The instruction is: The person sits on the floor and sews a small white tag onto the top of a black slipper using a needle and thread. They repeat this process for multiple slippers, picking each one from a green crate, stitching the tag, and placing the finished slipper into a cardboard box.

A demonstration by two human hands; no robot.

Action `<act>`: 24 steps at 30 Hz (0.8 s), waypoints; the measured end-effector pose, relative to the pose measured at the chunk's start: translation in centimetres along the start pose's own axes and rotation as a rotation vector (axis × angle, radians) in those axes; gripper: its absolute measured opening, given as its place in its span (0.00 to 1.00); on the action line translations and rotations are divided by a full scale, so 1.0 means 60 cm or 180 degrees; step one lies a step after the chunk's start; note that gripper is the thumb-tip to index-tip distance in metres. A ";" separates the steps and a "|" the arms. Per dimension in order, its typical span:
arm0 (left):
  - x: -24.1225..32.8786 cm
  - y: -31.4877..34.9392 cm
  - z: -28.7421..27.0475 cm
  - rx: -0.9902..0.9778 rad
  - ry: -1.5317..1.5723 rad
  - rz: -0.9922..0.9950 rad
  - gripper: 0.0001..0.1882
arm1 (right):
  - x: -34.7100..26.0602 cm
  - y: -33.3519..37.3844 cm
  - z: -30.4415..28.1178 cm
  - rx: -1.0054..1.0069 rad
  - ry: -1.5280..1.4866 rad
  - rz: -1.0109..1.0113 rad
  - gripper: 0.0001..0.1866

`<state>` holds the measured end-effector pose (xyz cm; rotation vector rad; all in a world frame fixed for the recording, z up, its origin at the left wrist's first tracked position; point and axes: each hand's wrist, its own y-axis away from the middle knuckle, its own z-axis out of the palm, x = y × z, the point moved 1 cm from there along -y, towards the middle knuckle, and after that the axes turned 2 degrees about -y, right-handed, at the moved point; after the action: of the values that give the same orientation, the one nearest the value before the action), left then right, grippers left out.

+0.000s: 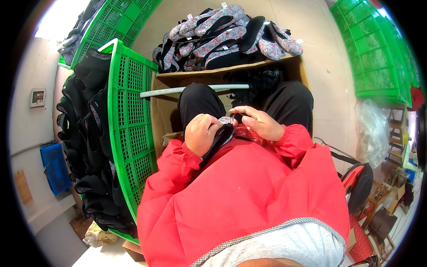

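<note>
1. Slipper (223,135), black with a floral end, sits close in front of me, between my two hands
2. My left hand (202,133), at the slipper's 9 o'clock, has thumb and fingers clamped on its edge
3. My right hand (262,122), towards 2 o'clock, curls at a thin dark strand (239,114); I cannot tell whether its fingertips meet, or whether the strand is needle or thread
4. If that strand is sharp, a slip could prick my left fingertips, because they pinch so near
5. Should my left pinch slacken, I'd expect the soft slipper to fold or twist out of line
6. At 12 o'clock a pile (222,35) is heaped by the far edge of the box (163,107); a bump to the box might topple some
7. The tube (160,92) at 11 o'clock could shift if my left knee (200,104) knocks it
</note>
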<state>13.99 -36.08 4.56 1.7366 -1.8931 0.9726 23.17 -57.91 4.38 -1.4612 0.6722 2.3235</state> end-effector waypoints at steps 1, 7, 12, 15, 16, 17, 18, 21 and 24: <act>0.006 -0.004 -0.006 0.0047 -0.0009 0.0166 0.08 | -0.008 0.005 0.000 -0.0083 -0.0048 0.0178 0.21; 0.042 0.003 -0.021 -0.0021 -0.0285 0.0232 0.07 | -0.002 0.014 -0.013 -0.0494 0.0023 0.0813 0.14; 0.052 0.018 -0.011 -0.0014 -0.0508 0.0159 0.05 | 0.002 0.009 -0.016 -0.0739 -0.0202 0.1296 0.14; 0.053 0.020 -0.008 -0.0055 -0.0536 0.0142 0.05 | -0.008 0.004 -0.014 -0.0627 -0.0384 0.1692 0.13; 0.053 0.021 -0.007 -0.0047 -0.0543 0.0140 0.05 | -0.011 0.003 -0.013 -0.0589 -0.0409 0.1746 0.12; 0.052 0.022 -0.006 -0.0039 -0.0551 0.0138 0.05 | -0.015 0.001 -0.012 -0.0552 -0.0434 0.1800 0.11; 0.050 0.022 -0.005 -0.0057 -0.0522 0.0126 0.05 | -0.017 -0.001 -0.012 -0.0508 -0.0459 0.1855 0.09; 0.046 0.023 0.000 -0.0097 -0.0441 0.0105 0.06 | -0.018 -0.004 -0.014 -0.0497 -0.0241 0.1861 0.11; 0.044 0.023 0.003 -0.0100 -0.0363 0.0116 0.06 | -0.014 -0.007 -0.016 -0.0487 -0.0231 0.1885 0.12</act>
<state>12.26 -38.06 5.99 1.7797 -2.0063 0.8686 24.47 -58.13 4.71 -1.3631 1.0401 2.9082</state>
